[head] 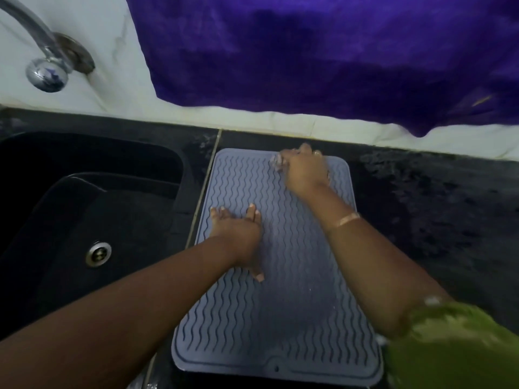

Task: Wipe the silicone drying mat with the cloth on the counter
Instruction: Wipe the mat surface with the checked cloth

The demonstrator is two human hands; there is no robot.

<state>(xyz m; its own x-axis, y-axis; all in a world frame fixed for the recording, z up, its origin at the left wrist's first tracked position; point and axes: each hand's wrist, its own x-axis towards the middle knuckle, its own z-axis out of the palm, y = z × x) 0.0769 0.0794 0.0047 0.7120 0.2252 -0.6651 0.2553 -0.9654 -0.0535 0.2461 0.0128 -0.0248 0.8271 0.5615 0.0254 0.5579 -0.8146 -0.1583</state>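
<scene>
A grey-blue silicone drying mat (pixel 280 304) with wavy ridges lies lengthwise on the black counter, just right of the sink. My left hand (pixel 238 231) rests flat on the mat's left-middle part, fingers spread, holding nothing. My right hand (pixel 304 169) is at the mat's far right corner, closed on a small pale cloth (pixel 276 161). Only a bit of the cloth shows past the fingers, pressed against the mat.
A black sink (pixel 84 220) with a metal drain (pixel 98 254) lies to the left. A chrome tap (pixel 47 71) sticks out of the white wall at top left. A purple fabric (pixel 337 51) hangs on the wall behind the counter (pixel 435 206).
</scene>
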